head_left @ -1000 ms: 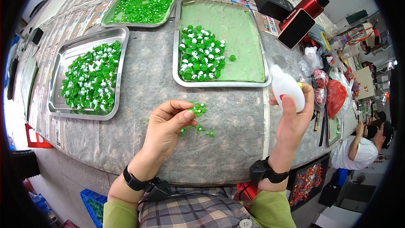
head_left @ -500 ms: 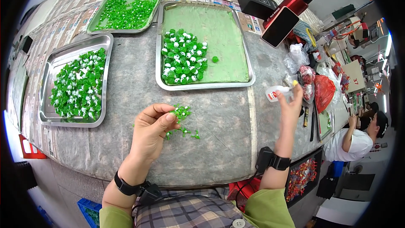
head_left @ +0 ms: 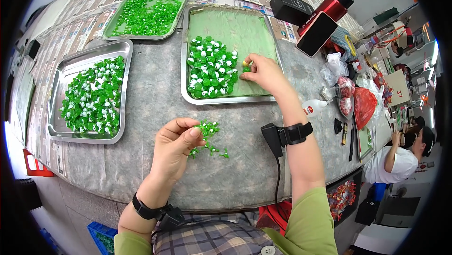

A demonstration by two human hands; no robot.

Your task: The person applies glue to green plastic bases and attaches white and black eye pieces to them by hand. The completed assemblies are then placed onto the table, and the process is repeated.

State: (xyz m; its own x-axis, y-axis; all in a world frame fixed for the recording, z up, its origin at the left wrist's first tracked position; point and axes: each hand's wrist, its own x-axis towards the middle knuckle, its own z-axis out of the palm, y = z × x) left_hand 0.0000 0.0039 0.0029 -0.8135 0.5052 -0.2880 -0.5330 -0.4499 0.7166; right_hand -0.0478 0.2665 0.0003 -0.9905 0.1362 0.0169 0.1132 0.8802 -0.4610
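Note:
My left hand (head_left: 176, 144) is in a pinch above the grey table cover, and whatever its fingertips hold is too small to make out. Beside those fingertips lie small green branched pieces (head_left: 208, 127) with white tips. My right hand (head_left: 264, 73) reaches into the green-lined metal tray (head_left: 230, 100), its thumb and index finger closed round a single green bead (head_left: 246, 69). A yellow cover (head_left: 245, 63) shows on the index fingertip. Left of that bead, green and white eye-like beads (head_left: 212, 69) are heaped in the same tray.
A metal tray (head_left: 123, 73) at left holds more green and white pieces; another tray (head_left: 188, 0) with small green pieces stands behind. Along the right are a white glue bottle (head_left: 314, 107), a phone (head_left: 317, 34), a red flask (head_left: 335, 4) and plastic bags (head_left: 364, 106). A person (head_left: 393, 160) sits far right.
My right hand has moved left from beside the glue bottle into the green-lined tray and closed on the lone green bead. My left hand keeps its pinch in nearly the same place.

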